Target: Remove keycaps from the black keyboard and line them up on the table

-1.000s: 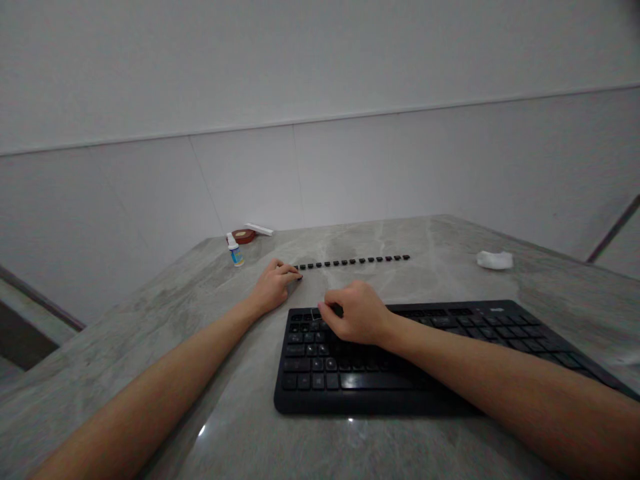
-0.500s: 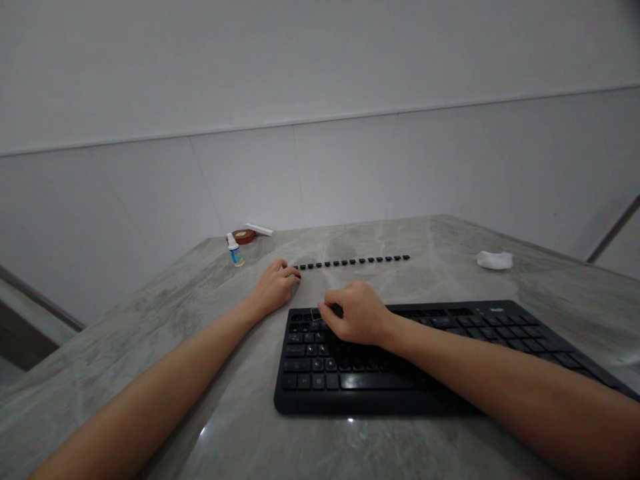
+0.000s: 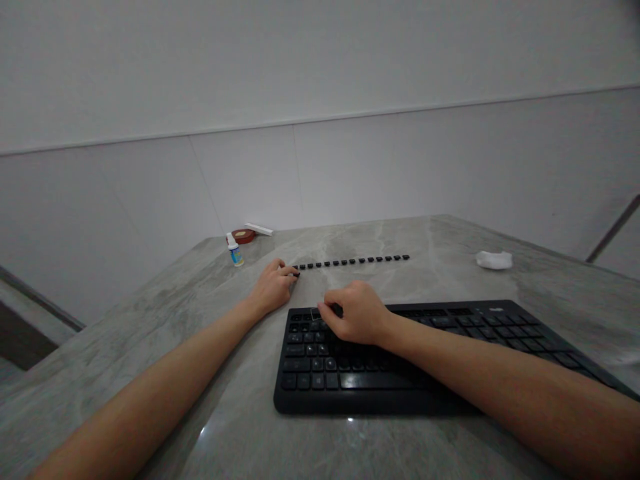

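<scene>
A black keyboard [image 3: 375, 403] lies on the table, with several keycaps off its upper left part. Above that part, my right hand [image 3: 356, 313] is closed in a pinch on a thin wire tool, which looks like a keycap puller [image 3: 314, 314]; its loop sticks out to the left over the keys. Several black keycaps [image 3: 353, 261] stand in a long row behind the keyboard. At the row's left end my left hand [image 3: 275, 285] rests on the table, its fingertips closed on a small black keycap [image 3: 297, 274], partly hidden by the fingers.
At the back left stand a small white spray bottle [image 3: 235, 251], a reddish-brown case [image 3: 243, 236] and a flat white strip [image 3: 259, 229]. A crumpled white tissue or cloth [image 3: 495, 260] lies at the right. A pale wall [image 3: 350, 167] rises behind the grey marbled table [image 3: 240, 400].
My left fingers have shifted very slightly at the left end of the keycap row. My right hand and the wire tool have stayed in place over the keyboard.
</scene>
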Motion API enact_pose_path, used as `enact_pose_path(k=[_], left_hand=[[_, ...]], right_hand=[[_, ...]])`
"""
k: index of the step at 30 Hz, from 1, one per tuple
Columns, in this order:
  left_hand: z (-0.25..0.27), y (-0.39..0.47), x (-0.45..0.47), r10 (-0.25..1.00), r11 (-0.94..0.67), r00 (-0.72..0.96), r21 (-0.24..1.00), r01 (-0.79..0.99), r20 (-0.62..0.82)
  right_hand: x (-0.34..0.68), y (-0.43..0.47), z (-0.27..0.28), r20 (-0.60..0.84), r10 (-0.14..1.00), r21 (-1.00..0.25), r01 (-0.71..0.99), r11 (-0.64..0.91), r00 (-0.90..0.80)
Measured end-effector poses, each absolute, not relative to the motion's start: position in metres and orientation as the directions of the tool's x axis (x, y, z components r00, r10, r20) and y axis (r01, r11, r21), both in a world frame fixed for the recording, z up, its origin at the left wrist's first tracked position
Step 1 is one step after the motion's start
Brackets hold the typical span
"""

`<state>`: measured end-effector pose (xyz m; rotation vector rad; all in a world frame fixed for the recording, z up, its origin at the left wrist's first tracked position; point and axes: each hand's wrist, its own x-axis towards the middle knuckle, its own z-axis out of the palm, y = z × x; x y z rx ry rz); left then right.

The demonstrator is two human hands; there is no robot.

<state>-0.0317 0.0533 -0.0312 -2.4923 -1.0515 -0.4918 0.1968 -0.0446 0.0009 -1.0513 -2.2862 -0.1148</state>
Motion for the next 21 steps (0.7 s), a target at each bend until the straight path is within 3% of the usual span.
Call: enact_pose_path(k=[21], left_hand=[[-0.0346,0.0558,-0.0318,0.599,-0.629,0.632,-0.200,0.752,0.492]], right_hand=[[0.1972,-0.0441,-0.0001,0.554,0.663,-0.156,0.719,0.677,-0.503]])
